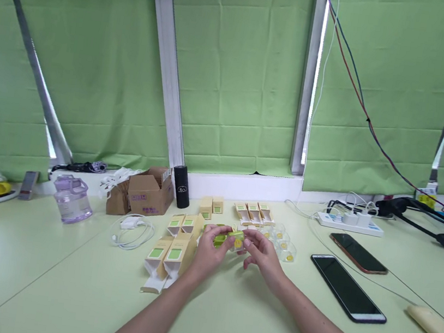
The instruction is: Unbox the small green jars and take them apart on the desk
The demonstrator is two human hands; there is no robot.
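My left hand (209,252) and my right hand (266,256) meet at the middle of the table, both closed on one small clear container with a yellow-green top (237,239). Its yellow inside shows between my fingertips. Just behind my left fingers are other bright green pieces (220,239), partly covered by the hand. To the right, close by my right hand, stand several clear cups with yellow centres (285,247). Small cardboard boxes with green windows (174,253) stand left of my left hand, the front ones with their flaps open towards me.
More small boxes (254,212) stand farther back. Behind on the left are a brown carton (147,194), a black cylinder (181,187), a purple water jug (72,200) and a white charger cable (131,225). Two phones (347,289), a power strip (348,223) and cables lie right.
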